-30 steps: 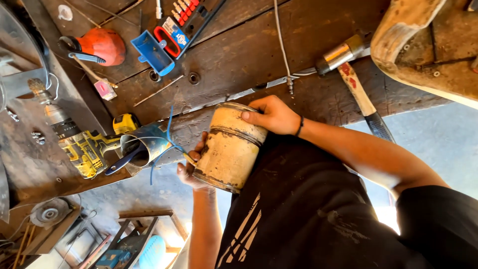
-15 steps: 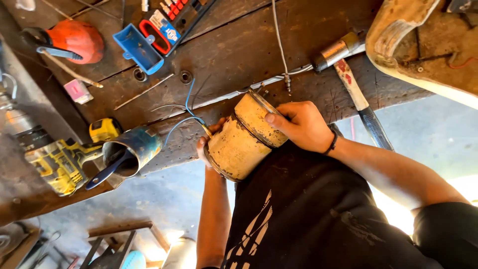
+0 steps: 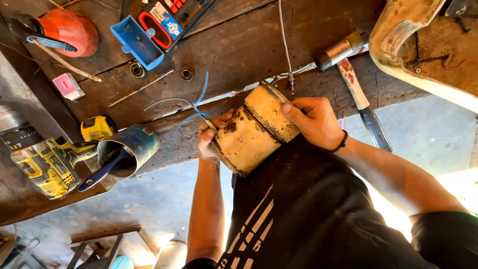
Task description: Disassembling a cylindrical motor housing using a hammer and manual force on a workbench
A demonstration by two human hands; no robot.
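Dark, worn wooden workbench (image 3: 239, 55) over grey concrete floor (image 3: 433, 134), bright sunlight patches.

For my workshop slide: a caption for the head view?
Left hand and right hand grip a worn yellow cylinder at a cluttered wooden workbench.

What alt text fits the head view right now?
Two bare hands, left hand and right hand, grip a worn yellow cylinder with blue wires over a dark wooden workbench; a hammer lies nearby.

Warm daylight, sharp centre, glare lower right.
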